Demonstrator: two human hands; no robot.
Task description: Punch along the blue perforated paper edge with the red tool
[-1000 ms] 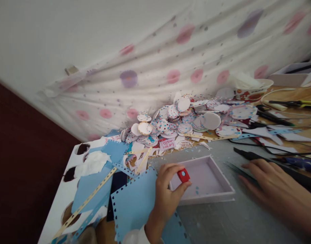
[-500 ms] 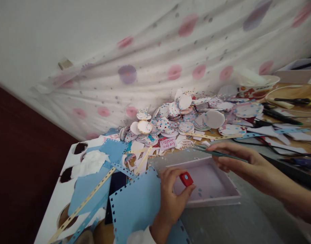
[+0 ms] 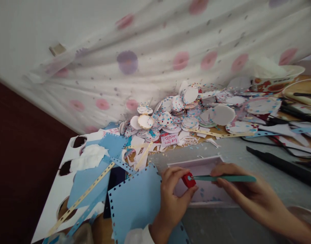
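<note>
Between the hands, teal tweezers [image 3: 231,178] pinched by the right hand [image 3: 250,195] are best steadied where the red block [image 3: 189,181], pinched by the left hand [image 3: 172,198], seems touched.

i take this for a craft corner, perhaps in a home: on my feed, a flower-printed sheet [image 3: 155,61] hangs along the plain wall [image 3: 30,34], and a wooden table [image 3: 102,230] carries heaped paper discs [image 3: 189,122], punched blue card [image 3: 135,203], yellow strips [image 3: 81,199] and scraps [image 3: 213,143].
</note>
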